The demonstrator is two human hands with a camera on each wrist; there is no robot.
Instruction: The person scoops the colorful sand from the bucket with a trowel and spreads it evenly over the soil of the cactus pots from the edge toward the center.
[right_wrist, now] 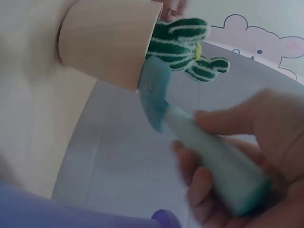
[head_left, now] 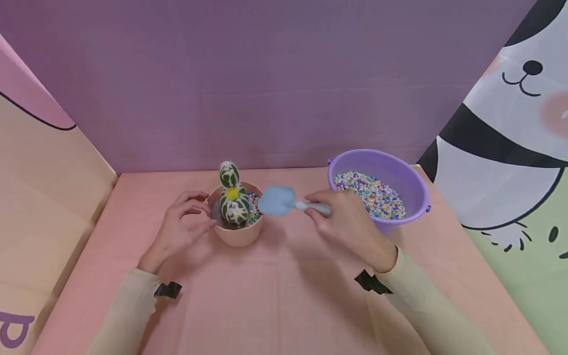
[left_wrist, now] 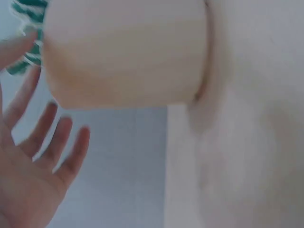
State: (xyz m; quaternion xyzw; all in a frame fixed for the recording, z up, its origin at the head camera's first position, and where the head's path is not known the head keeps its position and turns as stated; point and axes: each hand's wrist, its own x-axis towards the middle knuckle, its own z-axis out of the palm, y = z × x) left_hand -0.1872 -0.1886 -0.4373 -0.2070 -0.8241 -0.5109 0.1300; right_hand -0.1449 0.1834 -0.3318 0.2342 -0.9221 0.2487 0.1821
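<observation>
- I find the pot (head_left: 239,238) upright near the far edge of the worktop (head_left: 262,305), left of its middle.
- Left hand (head_left: 177,217): released, fingers loosely spread at the pot's left rim. I judge it placed there to steady the pot; firm contact I cannot confirm.
- Right hand (head_left: 348,217): grasping the scoop (head_left: 277,199) by its handle, which I take to leave the blade free. The blade is at the pot's right rim; I see no beads on it from the head view.
- Pot contents: a green-and-white cactus (head_left: 235,209) with a yellow flower (head_left: 232,193), standing slightly left-leaning at its top. Small coloured beads (head_left: 254,209) show on its right side; a greyish patch on the left I cannot identify.
- Purple bucket (head_left: 399,172): near the worktop's far right corner, mouth up, apparently within easy reach of the right hand. It holds many multicoloured beads (head_left: 372,195), below the rim.
</observation>
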